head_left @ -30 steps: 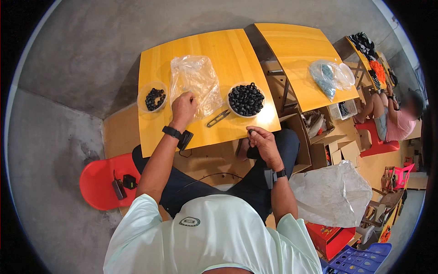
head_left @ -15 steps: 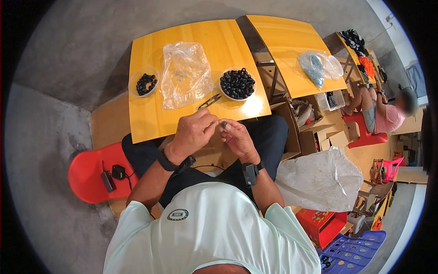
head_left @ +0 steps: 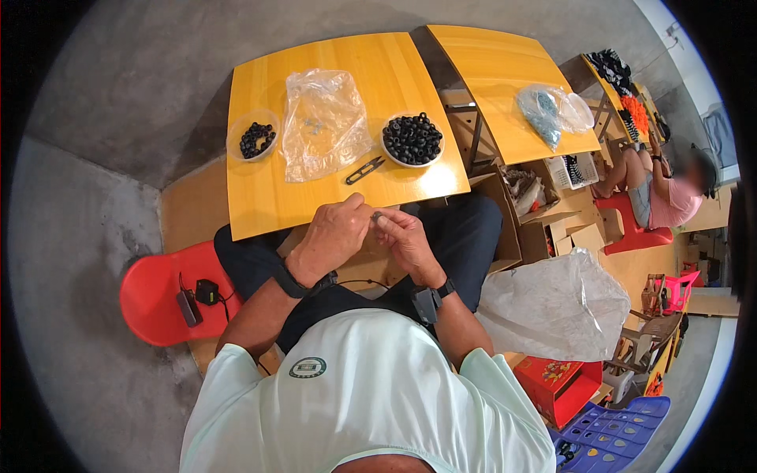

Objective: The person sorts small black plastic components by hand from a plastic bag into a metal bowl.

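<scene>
In front of my lap, at the table's near edge, my two hands meet. My right hand (head_left: pixel 408 243) pinches a small dark round piece (head_left: pixel 377 216) between thumb and fingers. Pressed up against it, my left hand (head_left: pixel 334 230) is closed with fingertips hidden, so what it grips cannot be made out. Thread snips (head_left: pixel 364 170) lie on the yellow table (head_left: pixel 394 67) just beyond. A tub of black ring-shaped pieces (head_left: pixel 412 140) stands at the right, and a tub with fewer black pieces (head_left: pixel 256 139) at the left. Between them lies a clear plastic bag (head_left: pixel 325 130) with small pale bits on it.
A second yellow table (head_left: pixel 497 67) on the right bears a bag of blue-grey bits (head_left: pixel 540 118). Beside me are a red stool (head_left: pixel 158 296) holding small black devices, open cardboard boxes (head_left: pixel 583 239) and a white sack (head_left: pixel 552 303). Another person (head_left: pixel 670 193) sits at far right.
My hands have come together; a small gap showed between their fingertips before. The left hand has moved slightly right and hides its fingertips. The view has shifted a little.
</scene>
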### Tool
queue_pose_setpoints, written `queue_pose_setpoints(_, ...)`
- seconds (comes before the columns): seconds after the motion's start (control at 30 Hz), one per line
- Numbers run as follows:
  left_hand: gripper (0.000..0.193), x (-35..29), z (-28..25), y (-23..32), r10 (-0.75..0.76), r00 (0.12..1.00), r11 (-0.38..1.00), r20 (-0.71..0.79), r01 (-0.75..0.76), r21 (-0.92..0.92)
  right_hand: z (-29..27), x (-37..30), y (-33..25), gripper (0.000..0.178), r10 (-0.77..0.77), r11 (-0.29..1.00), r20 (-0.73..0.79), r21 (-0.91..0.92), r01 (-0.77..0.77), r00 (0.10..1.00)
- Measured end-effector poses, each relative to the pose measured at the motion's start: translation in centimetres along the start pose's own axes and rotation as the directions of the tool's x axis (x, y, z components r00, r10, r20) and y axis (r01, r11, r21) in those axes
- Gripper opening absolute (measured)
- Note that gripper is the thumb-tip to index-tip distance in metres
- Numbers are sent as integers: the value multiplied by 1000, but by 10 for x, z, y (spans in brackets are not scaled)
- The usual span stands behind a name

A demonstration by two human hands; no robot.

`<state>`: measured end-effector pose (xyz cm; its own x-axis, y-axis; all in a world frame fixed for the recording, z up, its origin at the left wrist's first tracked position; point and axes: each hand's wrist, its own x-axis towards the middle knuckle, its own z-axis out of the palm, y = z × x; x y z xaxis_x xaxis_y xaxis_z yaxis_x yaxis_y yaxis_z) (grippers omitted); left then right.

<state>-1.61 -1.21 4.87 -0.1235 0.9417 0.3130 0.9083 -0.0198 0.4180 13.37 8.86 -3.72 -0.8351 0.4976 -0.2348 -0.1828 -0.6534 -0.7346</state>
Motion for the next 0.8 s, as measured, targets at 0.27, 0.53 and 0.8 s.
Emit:
queue_pose_setpoints(0.27, 7, -3, 9, -11, 5, 996, 988, 86, 9, -154, -11, -3, 9, 25, 71, 997, 37, -33, -70, 997)
queue_pose_setpoints(0.53, 15, -13, 20, -10, -154, 988, 822, 26, 143, -552, -10, -8, 9, 31, 111, 970, 154, 199, -141, 982)
queue_pose_setpoints(0.8, 19, -31, 23, -21, -494, 792, 84, 359, 454, -887, -4, -3, 15, 31, 99, 919, 248, 348, -184, 964)
